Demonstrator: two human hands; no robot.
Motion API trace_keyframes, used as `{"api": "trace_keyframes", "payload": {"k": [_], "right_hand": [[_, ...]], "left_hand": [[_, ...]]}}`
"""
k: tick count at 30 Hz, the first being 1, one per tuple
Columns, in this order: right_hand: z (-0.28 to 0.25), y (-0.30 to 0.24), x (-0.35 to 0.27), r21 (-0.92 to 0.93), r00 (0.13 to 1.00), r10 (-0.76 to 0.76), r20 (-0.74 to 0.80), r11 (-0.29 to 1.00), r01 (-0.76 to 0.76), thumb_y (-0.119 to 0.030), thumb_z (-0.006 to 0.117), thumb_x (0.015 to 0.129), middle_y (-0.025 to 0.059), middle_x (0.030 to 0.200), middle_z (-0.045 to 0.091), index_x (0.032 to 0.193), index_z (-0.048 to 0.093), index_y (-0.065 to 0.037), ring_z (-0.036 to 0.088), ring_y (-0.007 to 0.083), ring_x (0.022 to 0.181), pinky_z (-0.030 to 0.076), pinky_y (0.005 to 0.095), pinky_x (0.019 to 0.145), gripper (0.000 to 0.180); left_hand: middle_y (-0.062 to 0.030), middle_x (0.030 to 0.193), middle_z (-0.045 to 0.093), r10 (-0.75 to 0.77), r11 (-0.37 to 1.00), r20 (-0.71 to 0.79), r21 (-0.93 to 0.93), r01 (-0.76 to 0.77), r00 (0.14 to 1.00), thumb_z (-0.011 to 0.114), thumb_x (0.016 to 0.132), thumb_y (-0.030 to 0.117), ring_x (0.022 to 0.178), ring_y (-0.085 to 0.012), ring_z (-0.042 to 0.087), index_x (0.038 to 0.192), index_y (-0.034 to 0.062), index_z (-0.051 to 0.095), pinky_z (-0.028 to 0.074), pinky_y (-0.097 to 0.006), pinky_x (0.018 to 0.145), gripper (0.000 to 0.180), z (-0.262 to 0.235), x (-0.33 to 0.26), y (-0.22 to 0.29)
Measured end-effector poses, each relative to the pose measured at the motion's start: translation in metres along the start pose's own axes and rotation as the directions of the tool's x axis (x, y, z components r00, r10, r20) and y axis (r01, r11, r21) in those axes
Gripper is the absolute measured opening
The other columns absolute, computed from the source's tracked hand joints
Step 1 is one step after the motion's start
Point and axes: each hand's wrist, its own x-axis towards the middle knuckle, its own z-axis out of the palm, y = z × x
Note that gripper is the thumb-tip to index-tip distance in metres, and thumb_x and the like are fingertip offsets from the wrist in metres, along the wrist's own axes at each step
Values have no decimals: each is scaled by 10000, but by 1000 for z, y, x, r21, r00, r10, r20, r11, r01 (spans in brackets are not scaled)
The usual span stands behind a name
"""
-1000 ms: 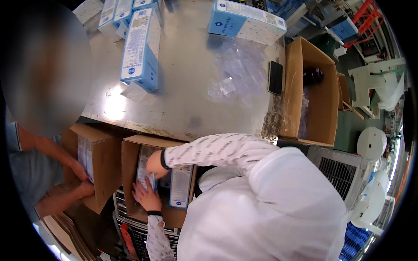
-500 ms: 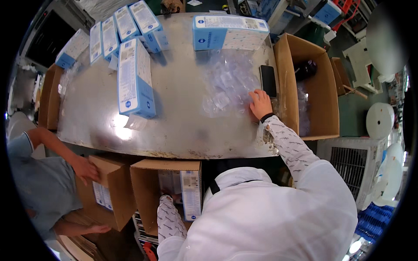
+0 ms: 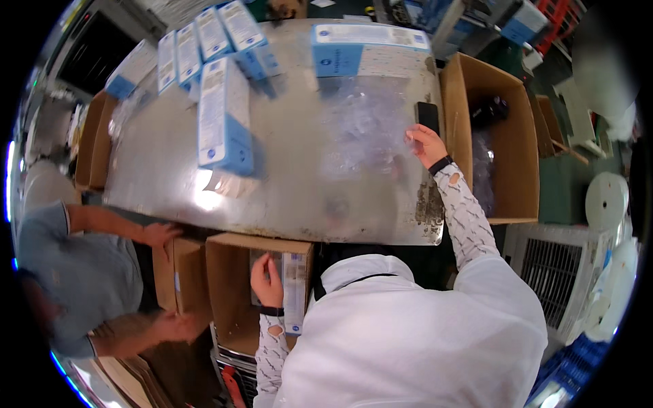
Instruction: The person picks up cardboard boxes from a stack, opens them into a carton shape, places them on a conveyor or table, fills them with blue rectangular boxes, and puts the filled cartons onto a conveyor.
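Note:
My left hand [image 3: 267, 282] is raised over the mouth of a cardboard carton [image 3: 228, 299] at the table's near edge. Its thumb and fingers are apart and I see nothing in them. Inside that carton a white-and-blue box [image 3: 294, 289] stands upright. Beyond the near edge, my right hand [image 3: 428, 145] is above the metal table's right side, its fingertips pinched together. Whatever is between them is too small and blurred to make out. Beside it spreads a pile of clear plastic pieces [image 3: 364, 126]. A black phone [image 3: 426, 117] lies just past my fingers.
White-and-blue boxes stand on the table [image 3: 292, 197]: one box [image 3: 224, 122] left of centre, several behind it, another box [image 3: 371, 51] at the back. An open carton [image 3: 524, 149] stands right. A co-worker [image 3: 81, 272] at left handles another carton [image 3: 187, 272].
My left hand has come up out of the carton. My right hand has lifted off the plastic pieces, fingers now pinched. The co-worker's carton has turned and both their hands have moved.

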Motion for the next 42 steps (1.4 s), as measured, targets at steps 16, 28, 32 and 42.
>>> {"api": "trace_keyframes", "payload": {"k": [16,28,32,42], "right_hand": [[170,-9,-87,-149,886,209,414,976,-160,-118,674,834,-43,789,609,823,598,-67,511,33,669,402,188,599,92],[22,-3,13,-878,826,-563,-28,409,249,-167,699,774,82,722,615,822,646,-20,571,224,668,447,335,626,163],[17,-18,22,-889,791,-603,99,304,343,-141,699,760,74,703,580,813,684,-27,554,256,687,436,347,640,126],[217,-16,-33,-432,839,21,544,864,259,-136,672,825,-20,710,601,907,652,2,481,46,637,402,210,593,162]], "left_hand": [[24,668,498,-18,790,-31,-614,-5,999,519,958,243,539,-41,463,898,57,492,373,-196,482,198,106,89,130],[-87,864,676,273,953,275,55,-299,922,546,926,164,753,-162,628,974,8,577,478,-289,659,166,218,213,156],[-55,801,655,276,957,294,-175,-232,915,576,903,134,753,-138,632,947,9,600,468,-265,637,134,213,220,157],[-43,851,640,63,939,121,-344,-18,991,578,904,123,738,-99,611,976,4,609,474,-225,641,142,34,113,139]]}}
